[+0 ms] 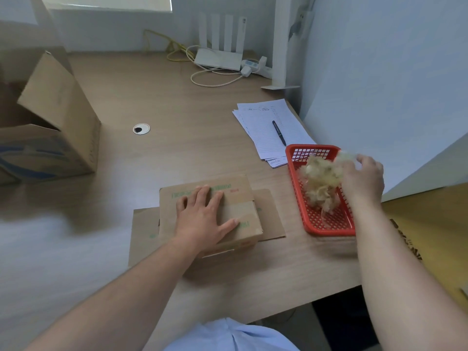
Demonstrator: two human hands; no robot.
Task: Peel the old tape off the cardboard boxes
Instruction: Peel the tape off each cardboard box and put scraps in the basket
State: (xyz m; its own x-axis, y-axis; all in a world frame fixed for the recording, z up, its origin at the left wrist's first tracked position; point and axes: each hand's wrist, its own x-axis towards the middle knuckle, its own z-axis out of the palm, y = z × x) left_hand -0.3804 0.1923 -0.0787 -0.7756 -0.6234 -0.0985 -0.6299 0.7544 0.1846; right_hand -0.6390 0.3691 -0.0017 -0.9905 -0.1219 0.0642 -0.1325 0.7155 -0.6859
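A: Box?
B: Small cardboard box [210,214], closed, dead centre of the tabletop [177,110], sitting on a flat cardboard sheet [144,231]. Its contents are hidden.
A: Left hand?
B: Left hand [202,219] lies flat on the lid with its fingers [202,196] straight and spread, pressing and gripping nothing.
A: Tape?
B: A crumpled wad of old tape [321,178], yellowish, in the red basket [326,224] at 3 o'clock from the box. Only the wad is in there.
A: Right hand?
B: Right hand [362,178] is over the basket, at the wad's right edge. Its fingers [364,158] are bent against the tape, but it's blurred, so I can't tell whether they grip it.
A: The rest, quickly.
B: Lined papers [268,127] with a black pen [279,133] on top at 1 o'clock, just behind the basket. White router [220,59] with cables at 12, by the wall. Cable grommet [141,128] at 11. Big open cardboard box [58,127] at 10, flaps up; its inside is dark, so I can't tell the contents.
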